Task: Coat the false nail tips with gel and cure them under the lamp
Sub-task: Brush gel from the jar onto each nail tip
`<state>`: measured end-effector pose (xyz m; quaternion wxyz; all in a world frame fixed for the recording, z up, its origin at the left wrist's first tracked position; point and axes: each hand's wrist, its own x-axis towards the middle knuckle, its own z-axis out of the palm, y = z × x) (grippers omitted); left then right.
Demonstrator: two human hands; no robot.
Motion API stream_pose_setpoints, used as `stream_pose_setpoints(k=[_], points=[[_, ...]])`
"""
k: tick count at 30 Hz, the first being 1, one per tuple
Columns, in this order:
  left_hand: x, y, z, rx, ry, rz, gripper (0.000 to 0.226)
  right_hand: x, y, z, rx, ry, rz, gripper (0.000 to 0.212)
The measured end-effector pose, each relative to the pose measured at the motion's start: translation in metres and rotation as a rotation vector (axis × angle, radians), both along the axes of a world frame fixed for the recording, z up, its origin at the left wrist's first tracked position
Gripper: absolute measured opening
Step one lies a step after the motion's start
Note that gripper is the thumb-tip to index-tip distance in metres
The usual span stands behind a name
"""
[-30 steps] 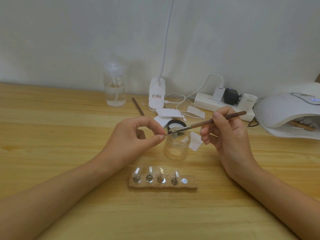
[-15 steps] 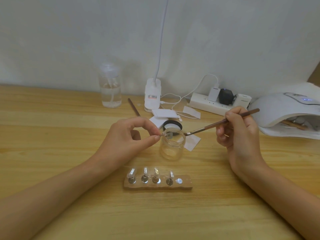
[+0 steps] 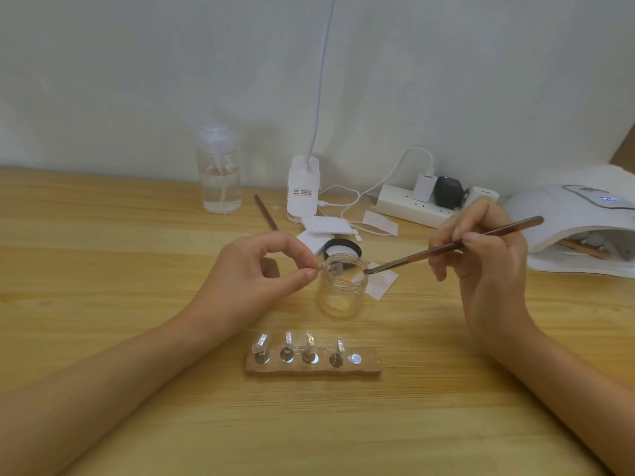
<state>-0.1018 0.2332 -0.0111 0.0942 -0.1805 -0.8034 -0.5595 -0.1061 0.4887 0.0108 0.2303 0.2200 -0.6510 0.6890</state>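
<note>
Glass jar (image 3: 338, 297) of clear gel stands open on the wooden surface (image 3: 103, 269) between the two hands, its black lid (image 3: 342, 248) just behind it. The left hand (image 3: 251, 269) pinches the stem of a false nail tip (image 3: 336, 268) between thumb and forefinger, so the tip hangs over the left side of the jar mouth. The right hand (image 3: 481, 259) grips the brush (image 3: 446, 248) like a pen. Its long axis slants from upper right down to lower left, with the bristles at the jar's right rim, aimed across the mouth at the held tip. That tip lies left of the bristles and apart from them, so the right hand would have to carry the brush leftward to reach it. A second ago the bristles touched that tip; since then the brush has drawn back to the right, probably for more gel. Four other tips (image 3: 263, 342) stand on the holder block (image 3: 369, 368) near the front, with one spot bare. The lamp (image 3: 556, 218) sits at far right, well apart
</note>
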Motion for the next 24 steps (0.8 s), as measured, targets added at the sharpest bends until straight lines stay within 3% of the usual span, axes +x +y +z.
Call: stream_pose_setpoints(k=[6, 11, 16, 19, 24], points=[[-0.001, -0.001, -0.001, -0.005, 0.005, -0.008, 0.013, -0.002, 0.004, 0.002, -0.098, -0.058, -0.032, 0.013], [-0.002, -0.001, -0.002, -0.003, 0.006, -0.028, 0.015, 0.005, 0.003, 0.027, -0.227, -0.111, -0.144, 0.024], [-0.002, -0.001, -0.001, -0.005, 0.002, -0.024, 0.021, 0.023, -0.001, 0.061, 0.094, 0.016, -0.035, 0.016], [-0.002, 0.000, -0.001, -0.002, 0.013, -0.028, 0.021, 0.024, -0.011, 0.050, 0.105, -0.132, -0.013, 0.016], [-0.002, 0.000, 0.000, 0.012, 0.014, -0.057, 0.022, 0.011, -0.020, 0.022, -0.048, -0.359, 0.018, 0.023]])
